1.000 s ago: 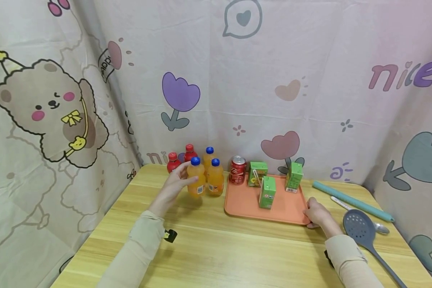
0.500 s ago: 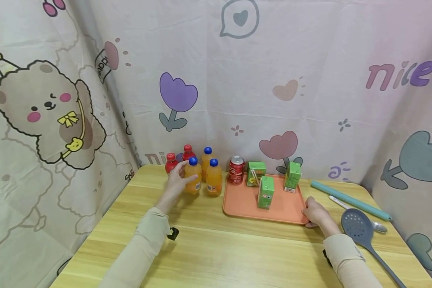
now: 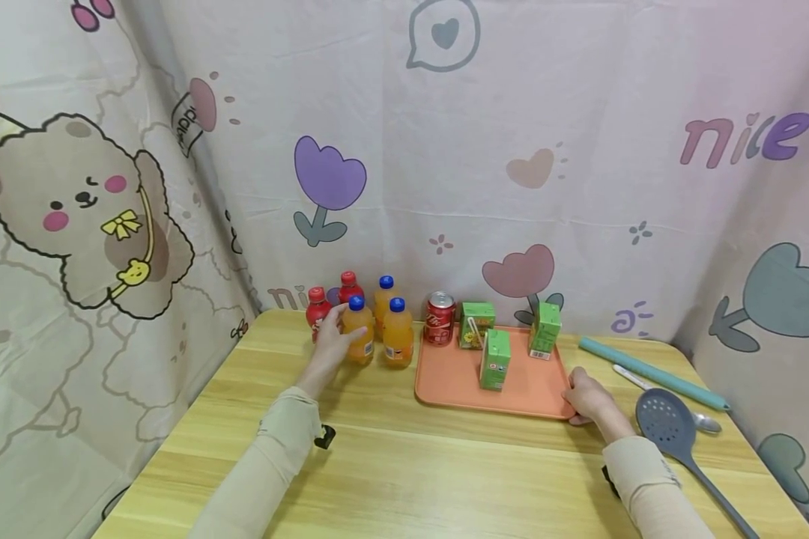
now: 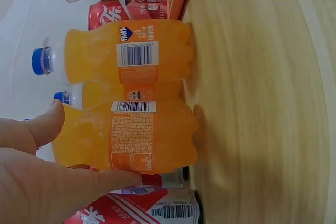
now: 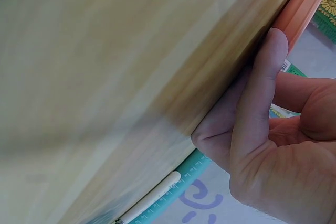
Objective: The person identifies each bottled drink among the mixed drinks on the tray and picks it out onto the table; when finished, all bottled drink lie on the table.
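Observation:
My left hand [image 3: 333, 346] holds an orange soda bottle [image 4: 134, 135] with a blue cap, thumb on one side and fingers on the other. The bottle stands upright on the table. Two more orange soda bottles, one in front [image 3: 398, 337] and one behind [image 3: 381, 299], stand to its right. Two red-capped bottles, the nearer one [image 3: 317, 311] and the farther one [image 3: 349, 286], stand to its left. My right hand [image 3: 589, 397] grips the front right corner of an orange tray [image 3: 458, 385]; in the right wrist view its fingers [image 5: 257, 98] are bent at the tray's rim.
On the tray stand green juice boxes, one in front [image 3: 495, 361], one behind [image 3: 475, 326] and one at right [image 3: 544, 329]. A red soda can [image 3: 440, 320] stands at its back left. A teal roll [image 3: 654, 373], white pen [image 3: 630, 376], spoon [image 3: 706, 423] and grey skimmer [image 3: 667, 423] lie at right.
My left hand has brought the orange soda bottle slightly left and down onto the table. The right hand stays on the tray corner. The head view has turned slightly right.

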`<state>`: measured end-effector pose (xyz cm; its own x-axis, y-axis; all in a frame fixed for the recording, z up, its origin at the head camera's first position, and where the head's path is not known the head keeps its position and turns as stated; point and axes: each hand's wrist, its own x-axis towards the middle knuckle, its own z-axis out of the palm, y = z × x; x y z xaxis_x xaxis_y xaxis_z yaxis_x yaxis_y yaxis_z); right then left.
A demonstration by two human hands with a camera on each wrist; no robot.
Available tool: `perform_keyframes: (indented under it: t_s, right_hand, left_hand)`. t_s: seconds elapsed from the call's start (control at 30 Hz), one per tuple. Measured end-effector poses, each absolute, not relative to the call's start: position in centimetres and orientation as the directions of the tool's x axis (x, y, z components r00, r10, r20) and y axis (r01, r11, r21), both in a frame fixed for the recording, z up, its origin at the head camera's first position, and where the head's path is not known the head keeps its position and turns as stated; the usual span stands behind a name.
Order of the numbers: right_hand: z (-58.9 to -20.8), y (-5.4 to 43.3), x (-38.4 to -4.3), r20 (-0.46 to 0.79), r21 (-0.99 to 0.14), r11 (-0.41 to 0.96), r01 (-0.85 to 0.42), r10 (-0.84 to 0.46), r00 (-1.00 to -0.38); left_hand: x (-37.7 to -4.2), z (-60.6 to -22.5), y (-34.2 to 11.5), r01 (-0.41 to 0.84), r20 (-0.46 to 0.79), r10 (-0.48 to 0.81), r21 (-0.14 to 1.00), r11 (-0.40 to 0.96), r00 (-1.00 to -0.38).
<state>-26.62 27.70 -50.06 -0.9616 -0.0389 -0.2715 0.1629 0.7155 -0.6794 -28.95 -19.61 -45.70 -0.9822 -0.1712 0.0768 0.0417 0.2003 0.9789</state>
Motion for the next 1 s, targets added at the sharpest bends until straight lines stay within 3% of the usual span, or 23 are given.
perform_keyframes:
  t_s: [0.63,0.77,0.9,1.0]
  right_hand:
    - [-50.4,27.7,-26.5,-0.267,-0.684,0.711,0.161,-0.039,-0.963]
    - [-50.4,27.7,-26.5,-0.257,-0.681,0.716,0.156,-0.035,-0.966]
    - [-50.4,28.3,-26.6,-0.257,-0.667,0.727,0.161,-0.023,-0.966]
    - [-50.4,28.8,-26.7,-0.241,-0.648,0.747,0.148,-0.017,-0.970]
  left_hand:
    - [-28.0,-45.6,-20.1,0.030,0.083,-0.130,0.929,0.368,-0.988]
    - [-25.9,-44.7,-20.6,0.166,0.252,-0.135,0.875,0.455,-0.958]
    - [-23.6,-43.6,-20.4,0.335,0.490,-0.111,0.728,0.599,-0.865]
    - [-22.4,-43.1,-19.6,0.413,0.589,-0.049,0.622,0.665,-0.807]
